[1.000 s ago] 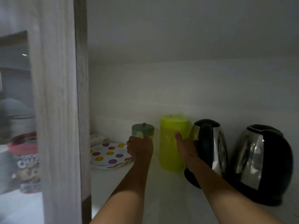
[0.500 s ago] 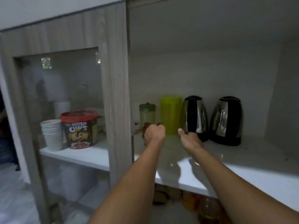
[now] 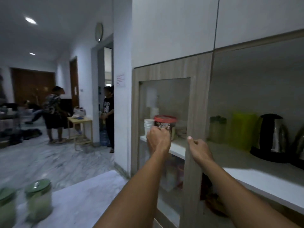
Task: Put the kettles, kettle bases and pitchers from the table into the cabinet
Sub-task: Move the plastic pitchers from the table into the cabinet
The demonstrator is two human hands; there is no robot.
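Note:
Inside the open cabinet a clear pitcher with a green lid point(image 3: 218, 129), a yellow-green pitcher point(image 3: 244, 130) and a black-and-steel kettle point(image 3: 271, 137) stand in a row on the white shelf point(image 3: 263, 178). A second kettle point(image 3: 299, 145) is cut off by the right edge. Two more green-lidded pitchers point(image 3: 38, 199) point(image 3: 6, 209) stand blurred on the marble table point(image 3: 82, 195) at the lower left. My left hand point(image 3: 158, 139) is a fist holding nothing, in front of the glass door. My right hand point(image 3: 199, 148) has curled fingers, thumb up, and holds nothing by the door's wooden edge.
Behind the glass door point(image 3: 164, 104) stand a Choco Chips tub point(image 3: 165, 125) and stacked paper cups point(image 3: 148, 127). Two people point(image 3: 54, 112) point(image 3: 108, 116) stand in the hallway by a small wooden table point(image 3: 80, 122). White upper cabinets hang above.
Both hands have drawn back out of the cabinet, away from the pitchers. The view has pulled away and turned left, bringing the hallway and the table with its pitchers into sight.

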